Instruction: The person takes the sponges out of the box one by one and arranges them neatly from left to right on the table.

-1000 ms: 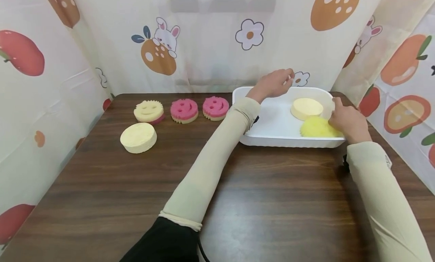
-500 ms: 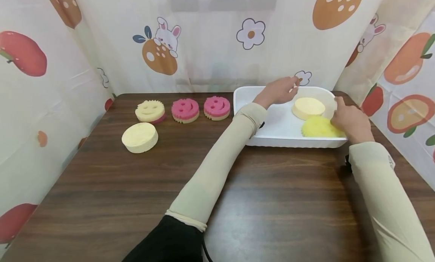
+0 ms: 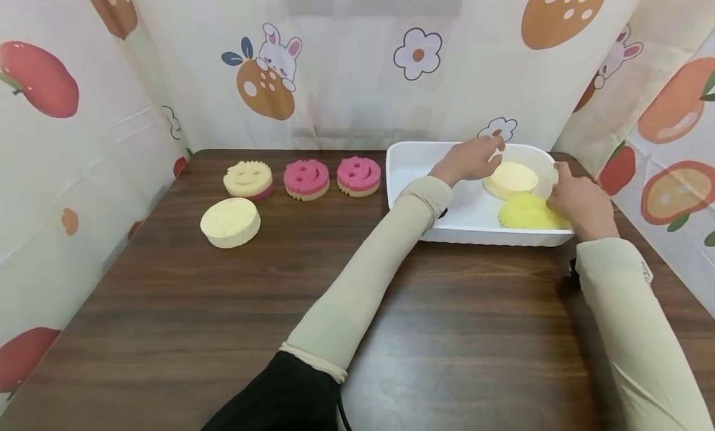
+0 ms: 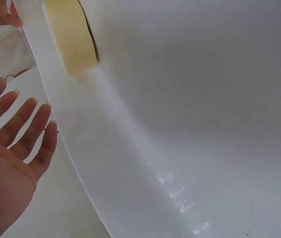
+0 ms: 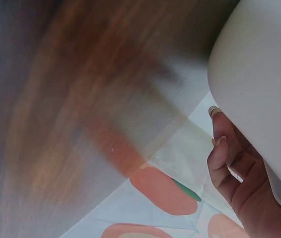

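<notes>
There are three smiley sponges (image 3: pixel 306 177), two pale discs (image 3: pixel 230 223), one yellow piece (image 3: pixel 527 212) and one tray (image 3: pixel 497 236).

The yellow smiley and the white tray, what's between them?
The head view shows one pink smiley, then another pink smiley, then the white tray.

**Camera setup: one up top, two on the wrists**

So the head cam looks forward and down over the wooden surface (image 3: pixel 436 331) to the printed curtain (image 3: pixel 357 89) behind, easily the widest view, with the white tray (image 3: pixel 413 154) in frame end to end. Left wrist cam is super close, looking past the left grip (image 4: pixel 19 153) into the tray, so white fills most of it. Right wrist cam is tight too, on the right grip (image 5: pixel 245 183) and the tray's outside, surface blurry alongside. Head and left wrist share the tray's inside plus a pale disc (image 4: pixel 71 42); head and right wrist share its right end.
</notes>
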`<state>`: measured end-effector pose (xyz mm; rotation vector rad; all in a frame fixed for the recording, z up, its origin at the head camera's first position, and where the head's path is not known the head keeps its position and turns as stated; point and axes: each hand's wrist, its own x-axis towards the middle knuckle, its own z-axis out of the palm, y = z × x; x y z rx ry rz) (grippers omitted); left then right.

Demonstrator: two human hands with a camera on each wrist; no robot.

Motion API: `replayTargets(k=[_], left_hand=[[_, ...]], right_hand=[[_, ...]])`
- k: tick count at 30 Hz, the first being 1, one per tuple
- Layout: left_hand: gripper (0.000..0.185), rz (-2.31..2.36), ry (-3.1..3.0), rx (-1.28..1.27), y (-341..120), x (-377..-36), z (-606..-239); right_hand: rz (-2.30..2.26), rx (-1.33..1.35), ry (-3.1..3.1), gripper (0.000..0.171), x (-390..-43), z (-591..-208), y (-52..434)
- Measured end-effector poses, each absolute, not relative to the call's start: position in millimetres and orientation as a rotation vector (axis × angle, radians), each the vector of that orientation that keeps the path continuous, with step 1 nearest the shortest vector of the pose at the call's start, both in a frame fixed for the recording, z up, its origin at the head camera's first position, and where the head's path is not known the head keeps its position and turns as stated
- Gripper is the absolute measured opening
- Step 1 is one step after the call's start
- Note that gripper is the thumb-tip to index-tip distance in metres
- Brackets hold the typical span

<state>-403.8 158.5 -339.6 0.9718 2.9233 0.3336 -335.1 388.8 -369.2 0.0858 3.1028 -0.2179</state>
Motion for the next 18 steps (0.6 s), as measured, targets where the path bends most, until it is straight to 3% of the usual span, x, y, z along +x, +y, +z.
replayTargets(k=[18], left_hand=[[0.042,0.131,2.978,0.961,174.0,-409.0,-340.6]], right_hand=[[-0.195,0.066,3.117,0.062,-332.7,-368.5,387.6]])
